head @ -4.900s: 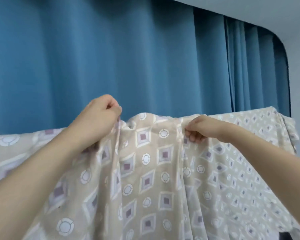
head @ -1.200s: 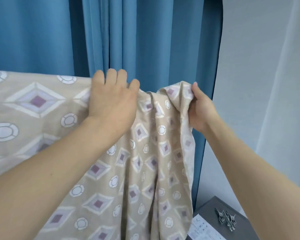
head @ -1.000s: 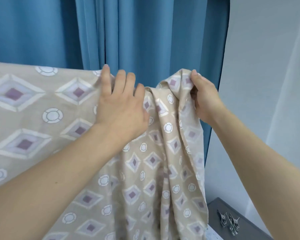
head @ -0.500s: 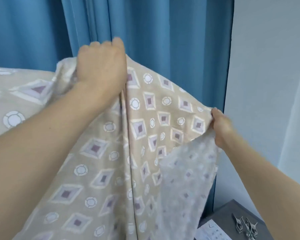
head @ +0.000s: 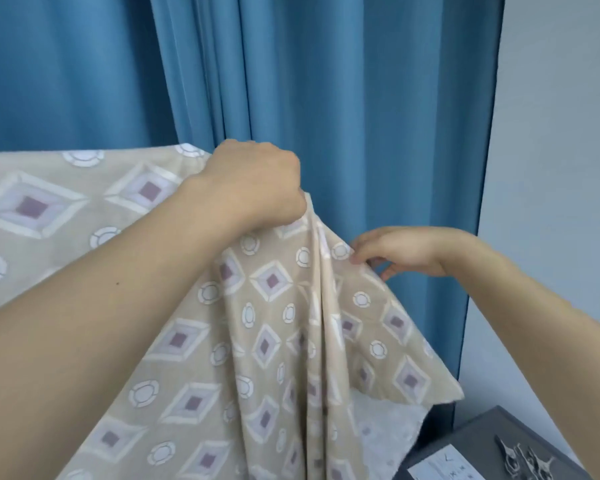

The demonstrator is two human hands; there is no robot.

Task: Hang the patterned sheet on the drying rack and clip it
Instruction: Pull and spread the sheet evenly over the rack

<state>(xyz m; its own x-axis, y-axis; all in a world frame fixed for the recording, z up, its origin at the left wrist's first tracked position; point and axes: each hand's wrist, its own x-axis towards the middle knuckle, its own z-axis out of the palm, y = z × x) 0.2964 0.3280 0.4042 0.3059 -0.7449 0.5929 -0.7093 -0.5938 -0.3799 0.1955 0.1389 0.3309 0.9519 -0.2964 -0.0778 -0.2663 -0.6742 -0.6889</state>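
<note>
Item one: the patterned sheet (head: pixel 264 341), beige with purple-centred diamonds and white rings. We found it draped over a high edge that ran across the left of the view; whatever bore it was hidden under the cloth, so we could not confirm the support. From its top right corner it fell in long folds toward the lower middle of the view, and its pale reverse side showed at the lower right hem.

Item two: our left hand (head: pixel 253 185), seen from the back, fingers curled down over the top right corner of the sheet and bunching the cloth beneath it. The fingertips themselves were out of sight behind the knuckles.

Item three: our right hand (head: pixel 406 251), lower and to the right, thumb and forefinger pinching the sheet's right edge, the remaining fingers loosely bent behind it.

Item four: blue curtain (head: pixel 326 98), hanging in pleats directly behind the sheet and both hands.

Item five: pale wall (head: pixel 555 133) to the right of the curtain.

Item six: grey box (head: pixel 482 441) at the lower right corner, bearing a white label (head: pixel 444 471) and a small cluster of metal clips (head: pixel 523 459) lying on top, well apart from the sheet.
</note>
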